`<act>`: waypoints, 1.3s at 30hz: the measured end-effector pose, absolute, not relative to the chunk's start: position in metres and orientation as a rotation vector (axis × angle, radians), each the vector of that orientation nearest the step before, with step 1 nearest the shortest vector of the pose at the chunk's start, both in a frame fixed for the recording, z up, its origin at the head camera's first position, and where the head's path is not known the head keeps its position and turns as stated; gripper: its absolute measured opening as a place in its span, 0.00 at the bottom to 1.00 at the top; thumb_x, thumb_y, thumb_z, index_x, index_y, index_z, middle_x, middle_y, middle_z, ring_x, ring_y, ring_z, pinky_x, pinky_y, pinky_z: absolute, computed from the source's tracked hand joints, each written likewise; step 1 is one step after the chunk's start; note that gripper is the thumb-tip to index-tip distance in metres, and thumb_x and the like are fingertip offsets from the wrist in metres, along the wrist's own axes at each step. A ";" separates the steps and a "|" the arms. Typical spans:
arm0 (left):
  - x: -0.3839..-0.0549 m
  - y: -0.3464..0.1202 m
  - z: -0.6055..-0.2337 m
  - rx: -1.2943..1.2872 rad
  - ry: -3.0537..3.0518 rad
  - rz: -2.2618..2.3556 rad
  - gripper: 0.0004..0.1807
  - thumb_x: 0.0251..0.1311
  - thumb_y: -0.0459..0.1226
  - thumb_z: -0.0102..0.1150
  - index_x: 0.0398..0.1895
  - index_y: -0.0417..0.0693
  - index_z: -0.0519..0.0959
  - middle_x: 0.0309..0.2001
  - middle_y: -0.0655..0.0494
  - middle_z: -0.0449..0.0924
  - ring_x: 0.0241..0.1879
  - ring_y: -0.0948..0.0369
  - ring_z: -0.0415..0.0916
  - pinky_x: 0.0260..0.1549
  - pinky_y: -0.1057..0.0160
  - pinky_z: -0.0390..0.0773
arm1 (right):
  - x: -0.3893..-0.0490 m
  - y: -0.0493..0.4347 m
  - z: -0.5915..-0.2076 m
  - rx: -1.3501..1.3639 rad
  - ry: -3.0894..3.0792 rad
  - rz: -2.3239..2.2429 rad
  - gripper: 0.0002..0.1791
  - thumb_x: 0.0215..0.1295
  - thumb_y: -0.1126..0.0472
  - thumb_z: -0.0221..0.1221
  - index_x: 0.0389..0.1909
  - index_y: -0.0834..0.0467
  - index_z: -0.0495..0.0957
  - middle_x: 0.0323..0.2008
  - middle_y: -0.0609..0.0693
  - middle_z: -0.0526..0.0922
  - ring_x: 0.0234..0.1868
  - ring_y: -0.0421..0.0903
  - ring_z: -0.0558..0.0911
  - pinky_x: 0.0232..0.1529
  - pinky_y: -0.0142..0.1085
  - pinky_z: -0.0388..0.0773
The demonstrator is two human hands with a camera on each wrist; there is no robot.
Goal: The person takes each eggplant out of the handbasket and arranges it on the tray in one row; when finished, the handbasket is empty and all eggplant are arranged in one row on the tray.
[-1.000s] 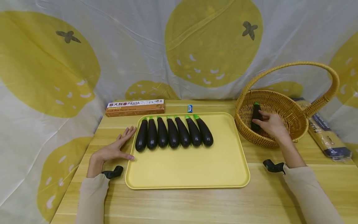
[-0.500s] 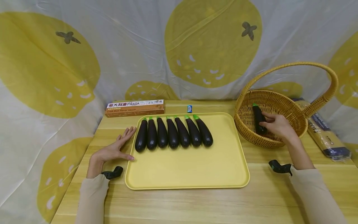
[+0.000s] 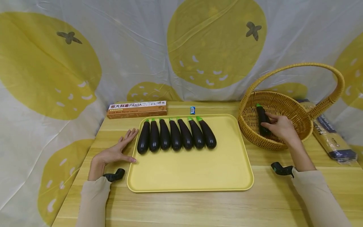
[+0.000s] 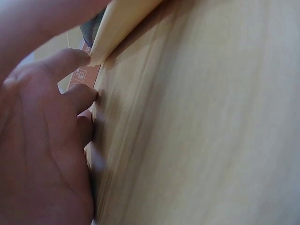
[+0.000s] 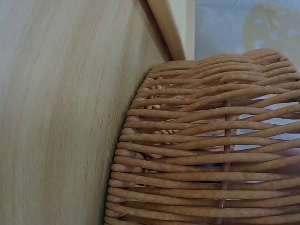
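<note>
In the head view, several dark purple eggplants with green stems [image 3: 175,135] lie in a row along the upper left of a yellow tray [image 3: 190,173]. My left hand [image 3: 114,153] rests at the tray's left rim, fingers spread and thumb tip at the edge. In the left wrist view its fingertips [image 4: 84,93] sit low by the table and the tray side. My right hand [image 3: 282,127] reaches into a wicker basket [image 3: 253,137], holding an eggplant [image 3: 260,115] between thumb and fingers. The basket's woven wall [image 5: 201,164] hides most of that hand in the right wrist view.
A pasta box [image 3: 137,110] lies behind the tray's left corner, and a small blue packet [image 3: 192,110] is behind its middle. Over the basket arches a tall handle [image 3: 300,65]. Right of it lies a plastic-wrapped spaghetti pack [image 3: 337,145]. A patterned curtain hangs behind.
Inside the basket, my right hand and the eggplant have shifted slightly right over the first half second, then hardly moved. My left hand and the row on the tray stay put.
</note>
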State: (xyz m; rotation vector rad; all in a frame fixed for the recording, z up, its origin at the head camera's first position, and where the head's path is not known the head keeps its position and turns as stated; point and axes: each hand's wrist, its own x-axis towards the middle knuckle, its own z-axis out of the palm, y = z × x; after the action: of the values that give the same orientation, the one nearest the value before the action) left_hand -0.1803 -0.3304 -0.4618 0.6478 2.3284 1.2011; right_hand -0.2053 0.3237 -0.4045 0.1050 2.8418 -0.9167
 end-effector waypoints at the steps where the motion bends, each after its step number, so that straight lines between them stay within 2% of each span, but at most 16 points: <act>1: -0.180 -0.330 -0.461 0.649 2.330 1.199 0.66 0.55 0.36 0.77 0.86 0.49 0.36 0.84 0.46 0.18 0.80 0.42 0.10 0.72 0.31 0.11 | -0.206 0.324 -0.405 0.103 2.848 -0.911 0.37 0.77 0.51 0.57 0.77 0.67 0.59 0.62 0.81 0.73 0.56 0.75 0.78 0.47 0.56 0.82; 7: -0.180 -0.329 -0.460 0.646 2.331 1.200 0.66 0.54 0.37 0.77 0.86 0.48 0.37 0.84 0.45 0.19 0.80 0.41 0.10 0.72 0.31 0.11 | -0.207 0.323 -0.404 0.090 2.859 -0.881 0.36 0.77 0.51 0.56 0.76 0.68 0.61 0.62 0.80 0.73 0.55 0.74 0.79 0.48 0.59 0.80; 10: -0.179 -0.329 -0.459 0.644 2.333 1.200 0.66 0.54 0.37 0.78 0.86 0.48 0.37 0.84 0.45 0.19 0.81 0.41 0.10 0.72 0.31 0.11 | -0.207 0.321 -0.405 0.092 2.885 -0.874 0.35 0.77 0.51 0.57 0.75 0.69 0.63 0.59 0.80 0.75 0.37 0.67 0.84 0.38 0.51 0.81; 12: -0.178 -0.329 -0.458 0.646 2.336 1.197 0.67 0.54 0.37 0.78 0.86 0.48 0.37 0.84 0.44 0.20 0.81 0.41 0.11 0.72 0.30 0.11 | -0.207 0.319 -0.406 0.099 2.913 -0.874 0.35 0.77 0.51 0.57 0.74 0.69 0.64 0.56 0.78 0.79 0.24 0.56 0.82 0.29 0.43 0.76; 15: -0.178 -0.328 -0.457 0.646 2.338 1.194 0.66 0.54 0.37 0.77 0.86 0.48 0.37 0.84 0.44 0.19 0.80 0.40 0.11 0.72 0.30 0.12 | -0.206 0.318 -0.407 0.118 2.943 -0.880 0.34 0.76 0.51 0.58 0.73 0.69 0.66 0.51 0.77 0.82 0.16 0.46 0.75 0.23 0.37 0.69; 18: -0.178 -0.328 -0.457 0.640 2.338 1.189 0.66 0.54 0.37 0.77 0.86 0.48 0.36 0.84 0.44 0.19 0.80 0.40 0.11 0.72 0.30 0.12 | -0.205 0.318 -0.407 0.110 2.952 -0.883 0.33 0.76 0.52 0.59 0.72 0.69 0.67 0.52 0.76 0.83 0.23 0.57 0.81 0.28 0.43 0.77; 21: -0.178 -0.328 -0.457 0.636 2.342 1.183 0.66 0.54 0.37 0.77 0.86 0.48 0.37 0.84 0.44 0.19 0.80 0.40 0.11 0.72 0.30 0.12 | -0.204 0.322 -0.405 0.099 2.925 -0.888 0.33 0.75 0.52 0.59 0.73 0.68 0.67 0.56 0.76 0.80 0.44 0.71 0.84 0.43 0.58 0.82; 23: -0.178 -0.328 -0.458 0.634 2.347 1.177 0.66 0.54 0.37 0.77 0.86 0.48 0.37 0.84 0.44 0.19 0.81 0.40 0.11 0.73 0.30 0.12 | -0.202 0.325 -0.403 0.089 2.893 -0.902 0.33 0.75 0.52 0.59 0.73 0.67 0.67 0.59 0.76 0.77 0.53 0.72 0.82 0.47 0.59 0.82; 26: -0.178 -0.329 -0.459 0.636 2.349 1.176 0.66 0.54 0.37 0.77 0.86 0.49 0.37 0.84 0.44 0.19 0.81 0.40 0.11 0.73 0.30 0.12 | -0.200 0.332 -0.399 0.087 2.828 -0.929 0.34 0.76 0.50 0.59 0.74 0.65 0.67 0.62 0.76 0.76 0.34 0.59 0.85 0.35 0.46 0.82; 28: -0.179 -0.329 -0.459 0.637 2.349 1.176 0.66 0.55 0.37 0.77 0.86 0.49 0.37 0.84 0.44 0.19 0.81 0.41 0.11 0.72 0.30 0.12 | -0.197 0.338 -0.397 0.094 2.774 -0.968 0.35 0.76 0.48 0.58 0.76 0.62 0.66 0.56 0.74 0.83 0.24 0.46 0.78 0.27 0.39 0.74; 30: -0.179 -0.330 -0.459 0.637 2.345 1.178 0.66 0.55 0.37 0.77 0.86 0.49 0.36 0.84 0.44 0.19 0.81 0.41 0.10 0.72 0.30 0.12 | -0.193 0.343 -0.393 0.110 2.720 -1.003 0.36 0.76 0.44 0.58 0.77 0.58 0.65 0.45 0.68 0.87 0.21 0.41 0.73 0.26 0.36 0.74; 31: -0.179 -0.330 -0.459 0.636 2.343 1.179 0.66 0.55 0.37 0.77 0.86 0.50 0.36 0.84 0.45 0.19 0.81 0.41 0.10 0.72 0.30 0.11 | -0.192 0.345 -0.392 0.113 2.696 -1.025 0.37 0.76 0.43 0.58 0.78 0.57 0.64 0.42 0.65 0.87 0.20 0.43 0.74 0.26 0.37 0.75; 33: -0.179 -0.330 -0.460 0.635 2.341 1.179 0.66 0.55 0.37 0.77 0.86 0.50 0.36 0.84 0.45 0.18 0.81 0.41 0.10 0.72 0.30 0.11 | -0.187 0.350 -0.386 0.104 2.667 -1.055 0.38 0.77 0.41 0.56 0.79 0.56 0.63 0.46 0.65 0.86 0.26 0.43 0.80 0.30 0.37 0.79; 35: -0.180 -0.330 -0.460 0.636 2.341 1.181 0.66 0.55 0.37 0.77 0.86 0.50 0.36 0.84 0.45 0.18 0.81 0.41 0.10 0.72 0.30 0.11 | -0.182 0.353 -0.380 0.090 2.655 -1.084 0.39 0.77 0.40 0.56 0.79 0.57 0.62 0.60 0.71 0.80 0.31 0.43 0.83 0.33 0.38 0.81; 37: -0.180 -0.330 -0.460 0.638 2.342 1.181 0.66 0.55 0.37 0.77 0.86 0.50 0.37 0.84 0.45 0.18 0.81 0.41 0.10 0.72 0.30 0.11 | -0.177 0.355 -0.373 0.083 2.648 -1.099 0.39 0.76 0.39 0.55 0.79 0.57 0.61 0.73 0.73 0.67 0.34 0.41 0.84 0.33 0.38 0.82; 39: -0.179 -0.330 -0.461 0.636 2.339 1.185 0.66 0.55 0.37 0.77 0.86 0.51 0.36 0.84 0.45 0.18 0.81 0.42 0.10 0.72 0.30 0.11 | -0.172 0.356 -0.365 0.085 2.650 -1.108 0.39 0.76 0.38 0.55 0.79 0.55 0.62 0.71 0.68 0.70 0.34 0.41 0.85 0.33 0.39 0.82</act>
State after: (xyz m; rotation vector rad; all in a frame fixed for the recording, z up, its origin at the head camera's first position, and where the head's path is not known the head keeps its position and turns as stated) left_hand -0.1794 -0.3304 -0.4609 0.6361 2.3389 1.1847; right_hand -0.1719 0.3560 -0.3649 0.0847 2.6504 -1.1082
